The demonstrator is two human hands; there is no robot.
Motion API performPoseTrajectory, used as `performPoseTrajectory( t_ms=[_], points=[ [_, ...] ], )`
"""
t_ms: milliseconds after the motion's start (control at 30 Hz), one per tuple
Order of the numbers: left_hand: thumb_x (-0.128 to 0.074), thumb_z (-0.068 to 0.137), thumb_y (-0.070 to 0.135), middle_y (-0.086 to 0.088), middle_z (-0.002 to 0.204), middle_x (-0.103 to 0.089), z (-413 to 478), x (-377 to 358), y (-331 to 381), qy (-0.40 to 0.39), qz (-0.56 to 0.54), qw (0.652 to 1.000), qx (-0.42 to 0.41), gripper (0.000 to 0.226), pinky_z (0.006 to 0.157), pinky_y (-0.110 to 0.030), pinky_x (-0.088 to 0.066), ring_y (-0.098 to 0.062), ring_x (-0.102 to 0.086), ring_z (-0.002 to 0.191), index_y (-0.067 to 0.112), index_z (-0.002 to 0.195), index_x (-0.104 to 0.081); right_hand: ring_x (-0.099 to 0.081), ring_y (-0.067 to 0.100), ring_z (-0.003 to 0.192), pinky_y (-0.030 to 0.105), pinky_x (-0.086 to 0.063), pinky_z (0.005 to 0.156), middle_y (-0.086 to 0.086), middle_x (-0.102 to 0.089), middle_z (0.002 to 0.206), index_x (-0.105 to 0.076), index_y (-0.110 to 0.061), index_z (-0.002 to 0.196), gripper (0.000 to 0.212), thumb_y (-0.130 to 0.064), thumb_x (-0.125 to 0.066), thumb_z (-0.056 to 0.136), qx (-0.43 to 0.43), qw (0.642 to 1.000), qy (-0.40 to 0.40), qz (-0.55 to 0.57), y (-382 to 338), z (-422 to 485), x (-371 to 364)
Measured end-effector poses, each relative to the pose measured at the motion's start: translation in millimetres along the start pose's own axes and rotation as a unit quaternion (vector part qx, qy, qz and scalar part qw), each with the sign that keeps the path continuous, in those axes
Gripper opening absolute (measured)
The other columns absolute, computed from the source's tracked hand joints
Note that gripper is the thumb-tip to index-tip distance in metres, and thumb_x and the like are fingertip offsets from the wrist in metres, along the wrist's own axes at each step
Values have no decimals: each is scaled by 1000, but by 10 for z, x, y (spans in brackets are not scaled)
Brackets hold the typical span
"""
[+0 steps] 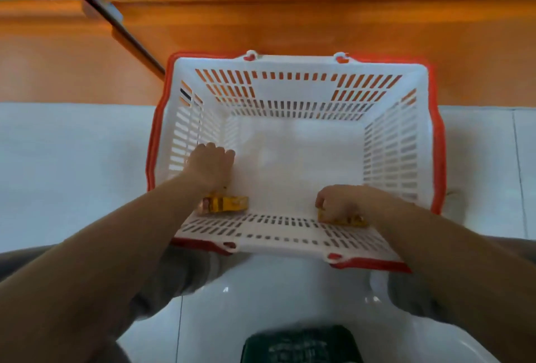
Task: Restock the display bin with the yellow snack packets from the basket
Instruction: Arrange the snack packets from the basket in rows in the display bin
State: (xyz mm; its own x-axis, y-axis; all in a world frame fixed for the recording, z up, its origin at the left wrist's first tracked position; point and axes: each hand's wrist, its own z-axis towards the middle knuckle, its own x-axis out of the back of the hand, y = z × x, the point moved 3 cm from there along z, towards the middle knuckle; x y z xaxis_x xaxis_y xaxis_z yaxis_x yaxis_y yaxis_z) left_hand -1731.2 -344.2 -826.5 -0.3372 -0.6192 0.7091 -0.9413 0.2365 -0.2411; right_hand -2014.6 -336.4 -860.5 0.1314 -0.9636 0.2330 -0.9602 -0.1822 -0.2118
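Both hands are low in the basket (298,60), at the two yellow packets against its near wall.
The left hand (211,164) has curled fingers and the left packet (229,204) shows under its heel; I cannot tell if it grips it. The right hand (343,203) is curled down, pinching the right packet (345,220). The packets look light, thin and crinkly, probably slick film with brittle snacks inside, so a gentle pinch at an edge or seam should do, without squeezing the middle. No other packets show in the basket. It sits on the white floor (72,165), against an orange panel (290,23) on the far side. A dark green object (301,345) lies near. The basket's tall slotted walls call for a straight lift. No bin is in view.
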Motion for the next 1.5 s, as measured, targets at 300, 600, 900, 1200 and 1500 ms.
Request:
performPoseTrajectory(
  t_ms=[300, 600, 900, 1200, 1500],
  points=[
    [-67, 89, 47, -3, 109, -62, 74, -76, 113, -126, -150, 979, -48, 49, 73, -34, -42, -25, -60, 98, 18, 128, -57, -66, 23, 96, 37, -55, 79, 4, -68, 104, -71, -13, 100, 47, -51, -80, 74, -6, 1000, 1, 15, 94, 124, 113],
    [-68, 93, 27, 1, 97, -63, -63, -212, 278, -111, -366, 923, -42, 19, 73, -30, -43, -21, -60, 94, 20, 111, -68, -55, 14, 95, 28, -44, 74, -5, -56, 124, -54, -22, 137, 60, -52, -69, 87, 22, 996, -25, 84, -15, 56, 25],
    [-69, 97, 20, -14, 102, -69, -205, 517, 286, -49, -722, 685, 84, 23, 75, -31, -61, -24, -69, 89, 7, 116, -68, -64, 28, 75, 39, -54, 73, 13, -61, 90, -59, -17, 98, 24, -40, -54, 95, 77, 762, 157, 623, -433, -228, 495],
    [-67, 96, 11, -4, 94, -76, -966, 1591, 137, -29, -818, 574, 3, 11, 77, -32, -59, -20, -73, 87, 14, 107, -66, -72, 37, 98, 58, -55, 91, 16, -75, 104, -71, -20, 100, 25, -39, -55, 94, 162, 607, 228, 744, -851, -1442, 1129],
    [-72, 91, 18, -1, 83, -75, -1972, 2527, 148, 83, -810, 572, -96, 12, 80, -35, -61, -13, -72, 74, 19, 104, -73, -75, 21, 85, 37, -61, 71, 1, -79, 91, -78, -25, 95, 30, -38, -52, 102, 301, 643, 291, 642, -961, -2928, 1328]
  ],
)
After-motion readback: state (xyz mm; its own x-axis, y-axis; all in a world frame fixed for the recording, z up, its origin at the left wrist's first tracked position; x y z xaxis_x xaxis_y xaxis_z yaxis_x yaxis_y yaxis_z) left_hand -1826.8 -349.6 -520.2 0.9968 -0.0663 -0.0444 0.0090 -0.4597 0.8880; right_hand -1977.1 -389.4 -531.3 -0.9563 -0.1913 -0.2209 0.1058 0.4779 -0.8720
